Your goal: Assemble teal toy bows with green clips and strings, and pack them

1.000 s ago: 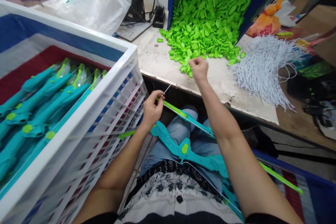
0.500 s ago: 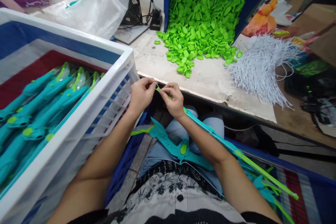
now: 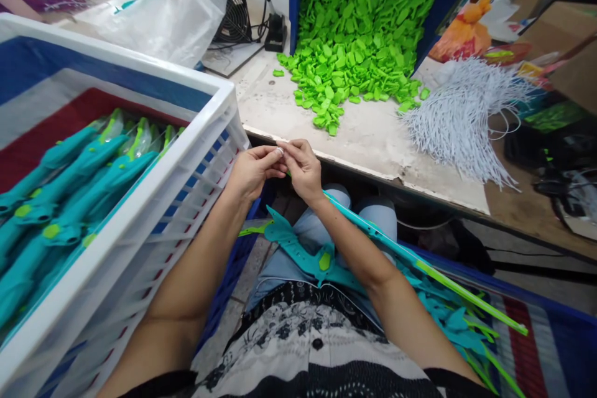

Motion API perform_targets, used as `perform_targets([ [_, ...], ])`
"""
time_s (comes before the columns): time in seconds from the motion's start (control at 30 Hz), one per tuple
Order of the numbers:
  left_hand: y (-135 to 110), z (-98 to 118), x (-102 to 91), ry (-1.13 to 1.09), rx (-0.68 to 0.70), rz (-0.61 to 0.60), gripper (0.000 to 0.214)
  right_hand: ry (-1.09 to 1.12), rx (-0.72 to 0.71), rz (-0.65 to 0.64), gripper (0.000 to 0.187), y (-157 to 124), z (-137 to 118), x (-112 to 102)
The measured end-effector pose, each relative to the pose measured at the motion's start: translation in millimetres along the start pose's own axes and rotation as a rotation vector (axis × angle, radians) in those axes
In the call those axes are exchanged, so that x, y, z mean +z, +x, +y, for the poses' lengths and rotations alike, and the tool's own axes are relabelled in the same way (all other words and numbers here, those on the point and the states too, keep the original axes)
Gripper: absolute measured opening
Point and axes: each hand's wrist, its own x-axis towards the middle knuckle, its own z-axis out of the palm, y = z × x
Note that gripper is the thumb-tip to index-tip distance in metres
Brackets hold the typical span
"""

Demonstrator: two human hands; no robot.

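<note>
In front of my body, my left hand (image 3: pixel 252 173) pinches a thin white cord (image 3: pixel 280 150) at its fingertips. My right hand (image 3: pixel 304 173) is closed beside it, fingertips touching the left's, at the tip of a long teal-and-green plastic strip (image 3: pixel 368 227) that looks like a toy bow limb. This strip runs back under my right forearm to a lime-green end (image 3: pixel 485 305). Fingers hide the spot where cord and strip meet. Across my lap lies a teal plastic piece (image 3: pixel 298 255) with a green hexagonal cap (image 3: pixel 325 261).
A white crate (image 3: pixel 219 96) at the left holds several teal-and-green toys (image 3: pixel 93 193). On the table (image 3: pixel 364 137) are a heap of green plastic parts (image 3: pixel 354 43), a bundle of white cords (image 3: pixel 466 118), a small fan (image 3: pixel 236 15) and clear plastic sheeting (image 3: pixel 181 18).
My two hands have come together, the left moving right and closing the gap between the fingertips. The cord loop that showed between them is now mostly covered.
</note>
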Motion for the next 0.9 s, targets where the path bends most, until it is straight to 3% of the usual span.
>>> perform_targets([
  [0.17, 2.7, -0.6, 8.3, -0.076, 0.041, 0.108, 0.017, -0.064, -0.064, -0.008, 0.025, 2.3, -5.4, -2.6],
  [0.33, 3.0, 4.8, 2.8, -0.106, -0.039, 0.004, 0.013, -0.106, -0.154, -0.037, 0.015, 9.6, -5.2, -12.0],
  [0.43, -0.1, 6.1, -1.1, -0.007, -0.003, -0.047, 0.02, -0.111, -0.19, -0.051, 0.014, 11.5, -3.5, -16.7],
  [0.7, 0.1, 4.7, 6.4, 0.279, 0.152, 0.015, 0.021, -0.142, -0.084, 0.01, 0.013, 6.5, -3.0, -21.5],
  [0.9, 0.2, 8.2, 3.8, 0.379, 0.119, 0.004, 0.023, -0.201, -0.059, -0.013, 0.018, 0.2, -2.5, -26.8],
])
